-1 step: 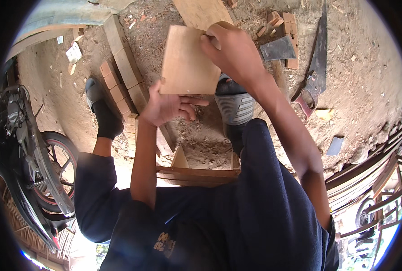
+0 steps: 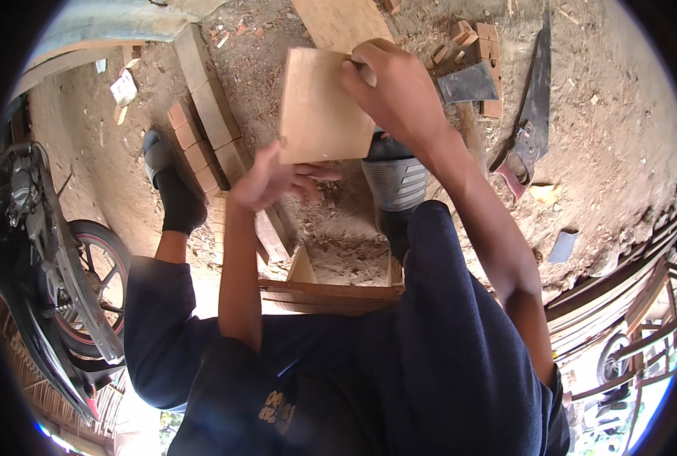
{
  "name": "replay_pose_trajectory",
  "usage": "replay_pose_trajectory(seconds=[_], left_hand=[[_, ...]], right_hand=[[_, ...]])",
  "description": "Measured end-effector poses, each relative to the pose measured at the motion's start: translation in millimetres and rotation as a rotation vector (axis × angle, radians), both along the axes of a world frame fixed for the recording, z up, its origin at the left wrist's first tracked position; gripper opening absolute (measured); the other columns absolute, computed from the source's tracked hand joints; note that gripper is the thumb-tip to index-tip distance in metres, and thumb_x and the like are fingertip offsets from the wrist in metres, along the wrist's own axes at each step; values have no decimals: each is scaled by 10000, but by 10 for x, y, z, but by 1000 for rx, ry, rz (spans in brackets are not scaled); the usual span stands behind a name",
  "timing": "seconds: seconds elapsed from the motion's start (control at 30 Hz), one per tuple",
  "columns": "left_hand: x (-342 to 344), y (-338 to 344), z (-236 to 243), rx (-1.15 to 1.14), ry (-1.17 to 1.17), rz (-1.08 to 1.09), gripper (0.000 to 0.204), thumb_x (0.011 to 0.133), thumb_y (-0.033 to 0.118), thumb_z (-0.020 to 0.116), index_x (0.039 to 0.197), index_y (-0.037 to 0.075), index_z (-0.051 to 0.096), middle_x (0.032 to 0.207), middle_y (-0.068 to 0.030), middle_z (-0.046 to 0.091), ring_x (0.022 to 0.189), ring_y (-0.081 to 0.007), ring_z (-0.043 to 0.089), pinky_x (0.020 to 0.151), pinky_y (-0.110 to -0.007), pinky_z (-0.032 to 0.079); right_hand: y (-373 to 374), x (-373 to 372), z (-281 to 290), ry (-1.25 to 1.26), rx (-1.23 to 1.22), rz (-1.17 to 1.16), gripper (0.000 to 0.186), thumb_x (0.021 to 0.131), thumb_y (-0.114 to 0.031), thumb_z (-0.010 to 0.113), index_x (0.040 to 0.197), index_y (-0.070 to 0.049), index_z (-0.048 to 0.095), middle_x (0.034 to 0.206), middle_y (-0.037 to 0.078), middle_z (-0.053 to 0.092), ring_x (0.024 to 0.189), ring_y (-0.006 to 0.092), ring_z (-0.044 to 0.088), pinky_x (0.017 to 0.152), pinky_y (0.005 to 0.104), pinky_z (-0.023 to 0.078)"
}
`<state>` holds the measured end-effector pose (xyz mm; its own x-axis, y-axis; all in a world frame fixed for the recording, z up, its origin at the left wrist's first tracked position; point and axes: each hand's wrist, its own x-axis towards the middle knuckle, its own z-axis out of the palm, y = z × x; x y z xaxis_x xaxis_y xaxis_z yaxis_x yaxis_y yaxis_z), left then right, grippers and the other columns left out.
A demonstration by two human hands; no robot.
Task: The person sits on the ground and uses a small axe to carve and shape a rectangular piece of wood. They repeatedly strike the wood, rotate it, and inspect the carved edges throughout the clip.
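A flat, square-looking piece of light brown wooden board [image 2: 325,106] is held up in front of me. My right hand [image 2: 399,83] pinches its upper right edge between thumb and curled fingers. Just below the board's lower left corner is my left hand [image 2: 278,181], palm turned up and fingers stretched apart, a little blurred. Its thumb side meets or overlaps that corner; whether it bears any weight I cannot tell. Behind the board, a larger plywood sheet [image 2: 338,23] lies on the dirt ground, partly covered.
To the right lie a hand saw [image 2: 532,114], a dark axe-like blade [image 2: 469,82] and stacked reddish blocks [image 2: 488,45]. Long timber [image 2: 209,114] and more blocks [image 2: 194,148] line the left. A motorcycle [image 2: 57,251] stands far left. My sandalled feet flank the work; a wooden frame [image 2: 331,295] sits below.
The board has shifted slightly right and down and turned a little. My right hand moved with it, and my left hand has drawn slightly left.
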<state>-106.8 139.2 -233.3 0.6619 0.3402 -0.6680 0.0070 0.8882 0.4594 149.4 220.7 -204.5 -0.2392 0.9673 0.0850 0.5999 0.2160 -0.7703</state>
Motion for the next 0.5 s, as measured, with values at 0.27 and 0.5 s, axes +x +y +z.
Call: replay_pose_trajectory(seconds=[0.27, 0.5], left_hand=[[427, 636, 612, 1011, 771, 170, 614, 865, 374, 744, 1327, 11, 564, 1139, -161, 697, 909, -213, 702, 803, -349, 540], [708, 539, 567, 979, 623, 240, 286, 831, 120, 766, 1074, -2, 680, 905, -96, 728, 786, -122, 674, 651, -284, 531]], right_hand=[[-212, -271, 109, 90, 50, -127, 151, 878, -106, 624, 907, 38, 657, 989, 198, 631, 964, 404, 606, 838, 475, 506], [-434, -41, 455, -94, -42, -227, 197, 883, -171, 657, 894, 25, 676, 966, 161, 592, 896, 325, 573, 758, 396, 468]])
